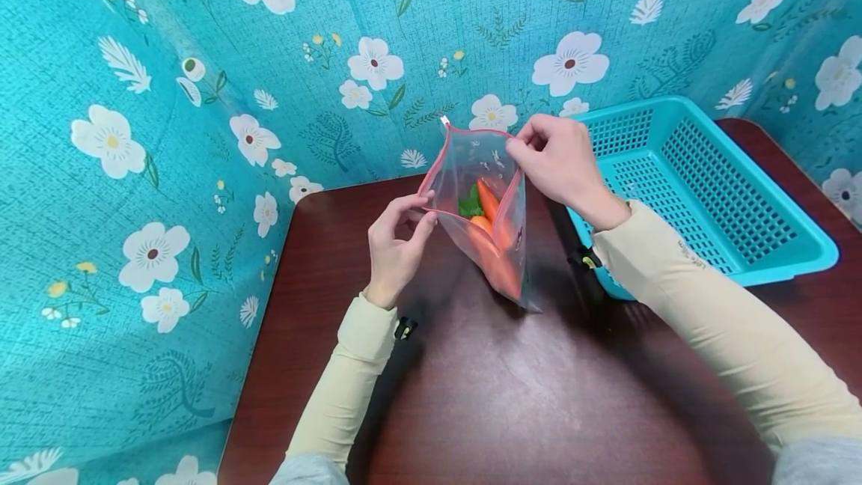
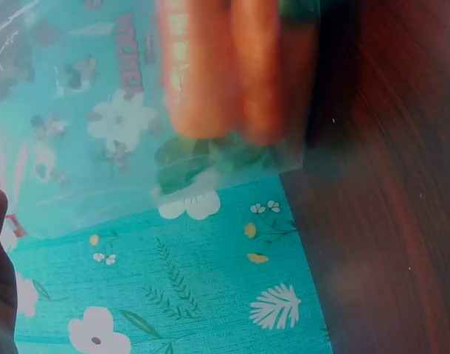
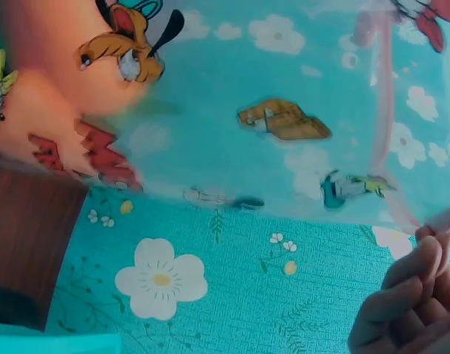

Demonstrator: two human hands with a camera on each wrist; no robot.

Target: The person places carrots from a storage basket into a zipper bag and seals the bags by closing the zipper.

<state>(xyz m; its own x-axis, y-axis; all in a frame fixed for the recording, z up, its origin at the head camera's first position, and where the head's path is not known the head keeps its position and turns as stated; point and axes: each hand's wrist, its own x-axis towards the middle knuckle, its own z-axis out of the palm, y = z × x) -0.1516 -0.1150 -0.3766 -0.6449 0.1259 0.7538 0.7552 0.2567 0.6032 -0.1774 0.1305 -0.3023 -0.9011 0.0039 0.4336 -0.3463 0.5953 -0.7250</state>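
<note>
A clear zip bag (image 1: 458,163) with a pink-red rim and a white slider hangs over the table, its mouth spread wide. Inside lie several carrots (image 1: 500,264) with a bit of green leaf (image 1: 471,203). My left hand (image 1: 397,245) pinches the near left rim between thumb and fingers. On the opposite side, my right hand (image 1: 559,163) pinches the right rim. The left wrist view shows the carrots (image 2: 203,74) through the plastic. Cartoon prints cover the bag (image 3: 210,162) in the right wrist view, where the right fingers (image 3: 402,287) grip its edge.
A turquoise plastic basket (image 1: 784,264) with perforated sides stands at the right, beneath and beyond my right forearm. The dark brown table (image 1: 323,275) meets a blue flowered cloth (image 1: 377,126) at its back and left.
</note>
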